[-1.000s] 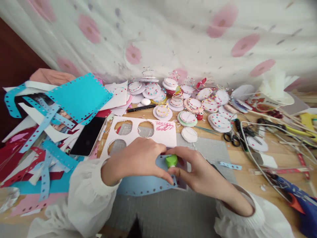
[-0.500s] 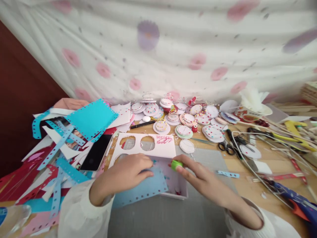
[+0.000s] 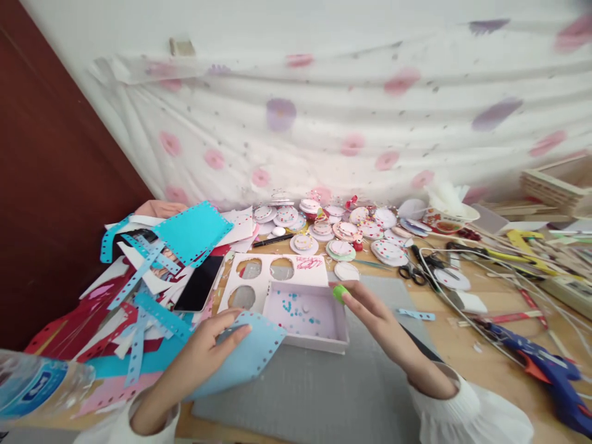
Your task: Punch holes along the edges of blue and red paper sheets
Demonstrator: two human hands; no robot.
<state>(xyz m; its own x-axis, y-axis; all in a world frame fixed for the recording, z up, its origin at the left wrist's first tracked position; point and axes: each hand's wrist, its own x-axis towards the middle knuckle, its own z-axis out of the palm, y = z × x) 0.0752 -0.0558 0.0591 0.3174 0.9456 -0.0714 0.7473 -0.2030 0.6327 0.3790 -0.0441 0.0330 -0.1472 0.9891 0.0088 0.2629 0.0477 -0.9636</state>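
My left hand (image 3: 208,348) pinches a light blue paper sheet (image 3: 256,354) between thumb and fingers; small holes run along its edges. Bright green in the fingertips of my right hand (image 3: 382,324) is a small craft punch (image 3: 340,293), held apart from the sheet. Between the hands stands a shallow white box (image 3: 319,343), with blue paper dots (image 3: 290,303) scattered on its floor. Under it lies a grey mat (image 3: 296,394). A white card with round cut-outs (image 3: 263,275) is just behind the box.
Paper scraps (image 3: 134,296) and a phone (image 3: 200,285) lie at left, near a plastic bottle (image 3: 44,382). Stacked paper discs (image 3: 342,246) line the back. To the right are scissors (image 3: 411,273), a glue gun (image 3: 541,364) and a looping white cable (image 3: 456,308).
My left hand has drawn the blue sheet left and toward me, off the box, uncovering the dots inside. The right hand still holds the green punch. The view has shifted, showing more wall.
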